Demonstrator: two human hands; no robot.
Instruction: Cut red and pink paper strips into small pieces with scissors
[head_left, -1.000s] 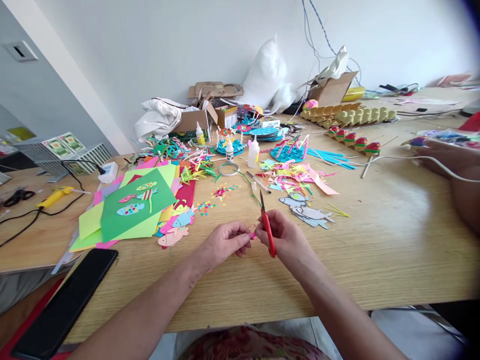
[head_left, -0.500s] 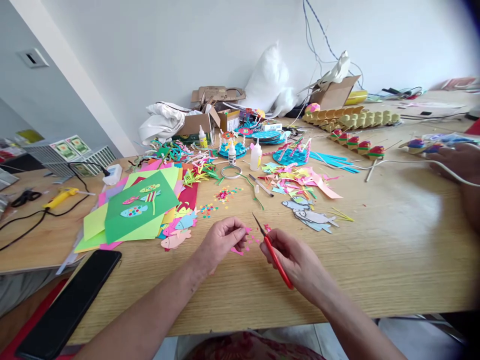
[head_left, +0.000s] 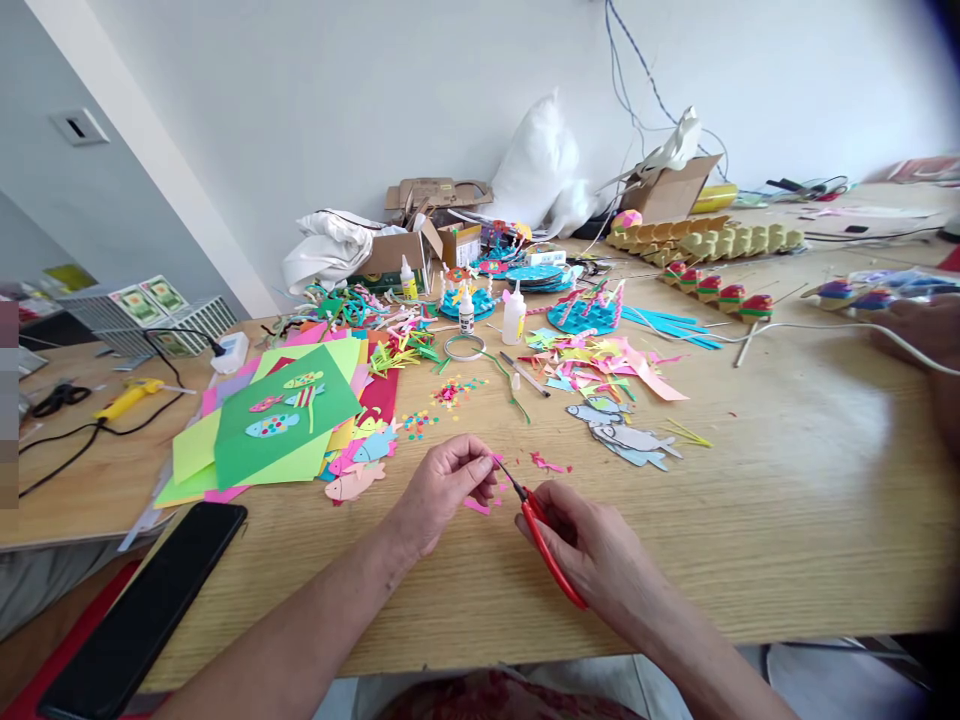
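Note:
In my left hand [head_left: 450,490], thumb and fingers pinch a small piece of pink paper [head_left: 496,458], mostly hidden by the fingertips. My right hand [head_left: 581,525] is closed round red-handled scissors [head_left: 551,555], whose dark, narrow blades reach the pink piece at my left fingertips. Under and beside the hands lie small pink paper scraps [head_left: 547,463] on the wooden table [head_left: 420,620]. Left of my left hand is a pile of cut paper fish [head_left: 356,483]. Grey-blue paper fish [head_left: 626,437] lie beyond my right hand.
Coloured paper sheets [head_left: 341,375] and a black phone [head_left: 150,610] are at the left, with a yellow glue gun [head_left: 127,398] behind. Glue bottles [head_left: 514,315], paper strips [head_left: 600,355] and egg cartons [head_left: 742,240] stand farther back. Another person's hand [head_left: 911,335] rests at the right edge.
My right hand has brought the scissors slightly left, so that the blade tips now meet the pink paper at my left fingertips. My left hand keeps its pinch.

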